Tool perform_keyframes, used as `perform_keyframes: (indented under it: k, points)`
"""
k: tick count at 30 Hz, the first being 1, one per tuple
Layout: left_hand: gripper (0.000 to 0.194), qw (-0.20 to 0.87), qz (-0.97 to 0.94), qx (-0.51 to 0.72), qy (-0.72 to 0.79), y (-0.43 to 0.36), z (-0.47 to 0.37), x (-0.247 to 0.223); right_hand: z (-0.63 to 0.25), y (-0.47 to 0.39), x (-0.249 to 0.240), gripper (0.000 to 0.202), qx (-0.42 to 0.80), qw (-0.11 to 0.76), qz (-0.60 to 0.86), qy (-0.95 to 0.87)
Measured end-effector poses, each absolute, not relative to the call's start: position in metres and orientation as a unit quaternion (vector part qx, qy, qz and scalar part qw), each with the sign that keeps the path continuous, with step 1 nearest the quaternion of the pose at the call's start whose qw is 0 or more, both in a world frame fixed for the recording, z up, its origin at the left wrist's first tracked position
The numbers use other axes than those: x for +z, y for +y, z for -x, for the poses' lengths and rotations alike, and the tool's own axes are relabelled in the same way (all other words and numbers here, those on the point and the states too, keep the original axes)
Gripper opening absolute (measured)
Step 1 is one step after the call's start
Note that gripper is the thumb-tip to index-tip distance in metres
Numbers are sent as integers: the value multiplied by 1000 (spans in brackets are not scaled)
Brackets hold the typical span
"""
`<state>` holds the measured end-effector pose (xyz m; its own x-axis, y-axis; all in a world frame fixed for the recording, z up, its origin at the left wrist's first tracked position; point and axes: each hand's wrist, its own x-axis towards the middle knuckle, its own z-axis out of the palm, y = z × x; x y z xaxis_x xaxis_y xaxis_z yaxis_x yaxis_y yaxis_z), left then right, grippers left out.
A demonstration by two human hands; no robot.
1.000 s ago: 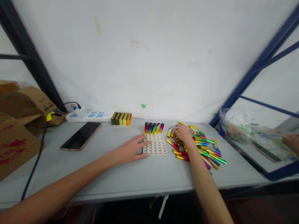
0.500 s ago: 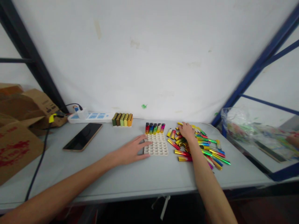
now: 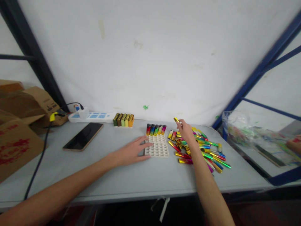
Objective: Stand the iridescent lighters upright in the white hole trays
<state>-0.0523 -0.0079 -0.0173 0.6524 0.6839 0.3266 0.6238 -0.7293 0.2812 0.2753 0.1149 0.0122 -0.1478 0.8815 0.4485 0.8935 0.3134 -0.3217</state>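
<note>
Right hand (image 3: 187, 131): thumb and fingers pinched on one gold-ended lighter (image 3: 176, 119), tilted, held up clear of the desk (image 3: 131, 182) toward its back edge. Just changed: down among the pile (image 3: 208, 155) half a second ago, now raised with that single piece. Meaning for the work: one lighter parted from the rest, none added to the tray.

Left hand (image 3: 131, 152): fingers splayed, unclenched, grasping nothing, touching the left edge of the white tray (image 3: 161, 156); unmoved.

White tray: flat on the desk; five upright lighters (image 3: 156, 129) along its back edge, rows of sockets in front.

Pile: loose, foil-bright lighters between tray and right end of desk.

Back edge, left of tray: block of upright gold-topped lighters (image 3: 124, 121); power strip (image 3: 98, 116). Nearer the left corner: phone (image 3: 83, 136), flat, screen dark.
</note>
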Motion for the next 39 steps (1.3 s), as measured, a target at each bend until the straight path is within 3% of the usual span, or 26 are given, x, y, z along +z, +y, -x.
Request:
perform_keyframes:
  k: [4,8,18,39]
  points:
    - [52,67,-907,216,355,-8,52,-17,-257,92,25,43,12,389,488,-781]
    - [51,56,-910,222,347,-8,52,-16,-244,74,31,39,63,421,428,-797]
    - [51,61,-907,220,354,-8,51,-17,-225,79,13,18,119,338,388,-849]
    - [52,72,-905,208,365,-8,50,-18,-219,79,10,20,80,363,381,-846]
